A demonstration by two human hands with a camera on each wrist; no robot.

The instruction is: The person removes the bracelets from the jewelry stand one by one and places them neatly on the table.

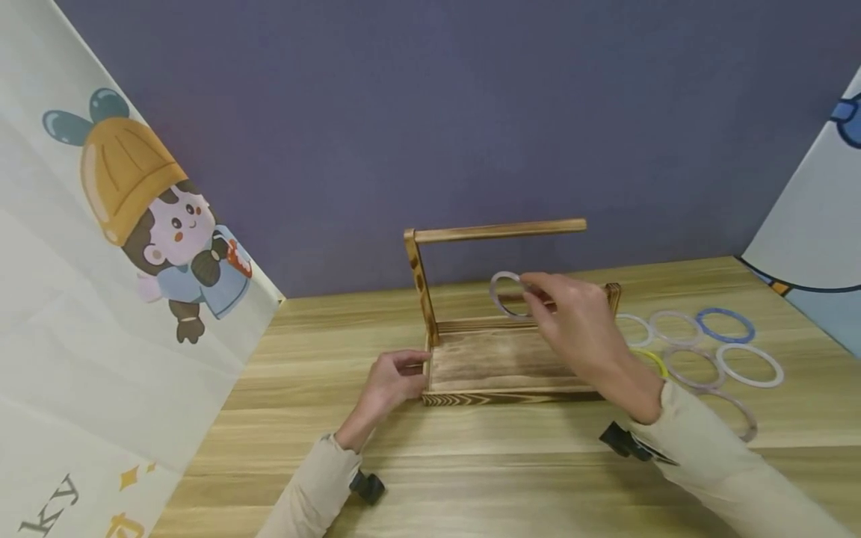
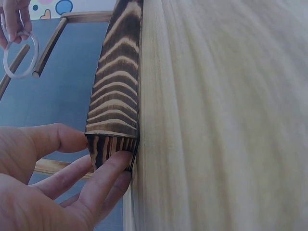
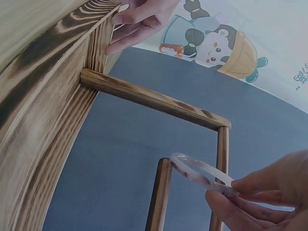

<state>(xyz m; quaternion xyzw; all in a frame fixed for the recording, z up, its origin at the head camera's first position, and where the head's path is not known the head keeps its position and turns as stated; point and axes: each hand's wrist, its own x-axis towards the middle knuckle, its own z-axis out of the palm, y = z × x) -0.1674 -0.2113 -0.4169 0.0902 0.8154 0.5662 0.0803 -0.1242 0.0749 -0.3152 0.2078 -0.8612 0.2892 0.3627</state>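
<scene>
A wooden bangle stand has a tray base, a left upright and a long top bar. A lower bar with a free end shows in the right wrist view. My right hand pinches a pale, brown-mottled bangle between thumb and fingers. In the right wrist view, the bangle's edge overlaps the tip of that lower bar; whether it touches, I cannot tell. My left hand grips the base's left front corner, thumb and fingers around the striped end.
Several bangles lie on the wooden table right of the stand, including a blue bangle, a white bangle and a yellow bangle, partly behind my right arm. A dark blue-grey panel rises behind; printed white sheets flank it.
</scene>
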